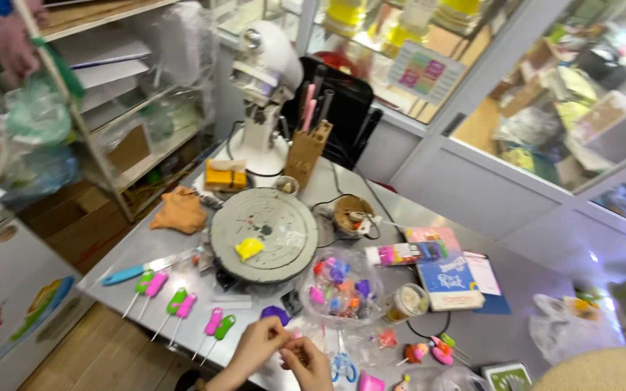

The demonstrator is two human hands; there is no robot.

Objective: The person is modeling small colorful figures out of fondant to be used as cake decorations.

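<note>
- While both hands meet at the table's near edge, the left hand (255, 346) and right hand (309, 360) pinch a small pink piece (293, 337) between curled fingertips.
- A purple lump (275, 314) lies just beyond them on the metal table (371, 199).
- A clear bag of coloured pieces (340, 284) sits beside the round grey turntable (264, 233).
- A blue booklet (449, 279) lies right of the bag.
- A pastel sign (426, 70) hangs on the window.

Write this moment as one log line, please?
left hand and right hand: together, pinching a small pink piece | nearby: purple piece, blue scissors | round turntable: yellow piece
</note>
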